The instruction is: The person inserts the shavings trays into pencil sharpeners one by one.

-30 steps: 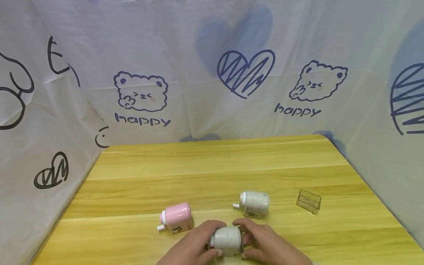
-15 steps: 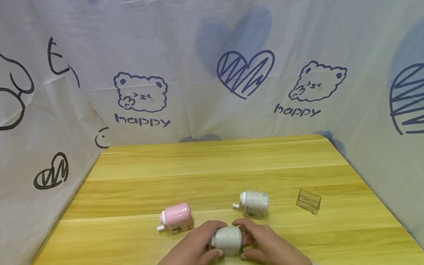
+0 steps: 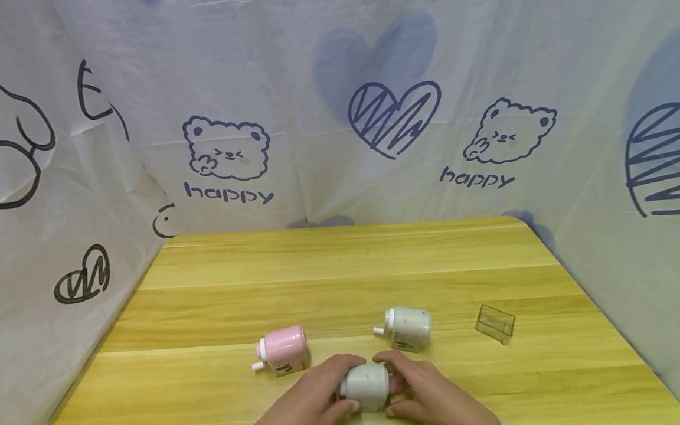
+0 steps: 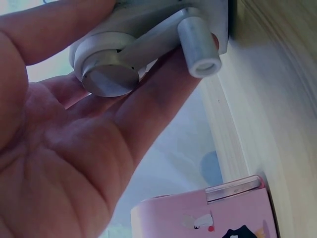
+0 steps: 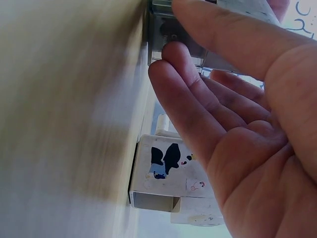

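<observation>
A yellow wood-grained table [image 3: 340,265] bears a pink sharpener [image 3: 285,348] at the left, its white crank pointing left, a pale grey sharpener [image 3: 411,329] whose crank points the same way, and, well to the right of that, a small see-through tray [image 3: 495,324]. A whitish cloth [image 3: 303,82] stands behind the table and along both sides, printed with two bear drawings [image 3: 227,147] above the word "happy" [image 3: 228,192], scribbled hearts [image 3: 394,120] and soft blue heart shapes [image 3: 374,62].
</observation>
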`<state>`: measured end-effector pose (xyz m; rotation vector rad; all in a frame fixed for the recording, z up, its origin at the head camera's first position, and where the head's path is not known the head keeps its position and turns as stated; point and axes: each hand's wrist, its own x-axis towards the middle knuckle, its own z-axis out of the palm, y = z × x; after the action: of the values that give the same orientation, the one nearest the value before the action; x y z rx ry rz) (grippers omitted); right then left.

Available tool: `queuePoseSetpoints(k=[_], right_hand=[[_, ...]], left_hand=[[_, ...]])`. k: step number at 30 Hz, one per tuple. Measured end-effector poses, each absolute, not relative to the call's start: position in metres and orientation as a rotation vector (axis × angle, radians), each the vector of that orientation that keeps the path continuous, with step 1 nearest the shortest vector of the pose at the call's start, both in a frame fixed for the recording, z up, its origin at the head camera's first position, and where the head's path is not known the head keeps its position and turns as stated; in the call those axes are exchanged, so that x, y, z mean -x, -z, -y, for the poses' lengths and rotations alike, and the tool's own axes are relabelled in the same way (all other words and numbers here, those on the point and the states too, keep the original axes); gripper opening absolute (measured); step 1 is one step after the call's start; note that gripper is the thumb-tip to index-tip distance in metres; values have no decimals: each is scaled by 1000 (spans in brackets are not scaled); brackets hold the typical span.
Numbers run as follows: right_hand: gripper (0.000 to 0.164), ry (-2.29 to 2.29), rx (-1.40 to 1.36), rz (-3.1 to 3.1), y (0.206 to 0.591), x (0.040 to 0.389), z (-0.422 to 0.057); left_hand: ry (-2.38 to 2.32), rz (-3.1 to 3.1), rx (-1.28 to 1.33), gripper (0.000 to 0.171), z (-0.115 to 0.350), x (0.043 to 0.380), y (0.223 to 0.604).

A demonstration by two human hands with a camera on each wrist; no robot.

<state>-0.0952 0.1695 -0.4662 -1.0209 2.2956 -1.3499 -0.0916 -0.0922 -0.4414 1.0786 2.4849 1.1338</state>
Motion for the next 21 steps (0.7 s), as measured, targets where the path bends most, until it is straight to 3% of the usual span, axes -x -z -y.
queuePoseSetpoints(k=[21], right_hand=[[59, 1343, 1002, -2306, 467, 95, -169]], left_hand=[[-1129, -2504, -1141, 49, 91, 91, 443]])
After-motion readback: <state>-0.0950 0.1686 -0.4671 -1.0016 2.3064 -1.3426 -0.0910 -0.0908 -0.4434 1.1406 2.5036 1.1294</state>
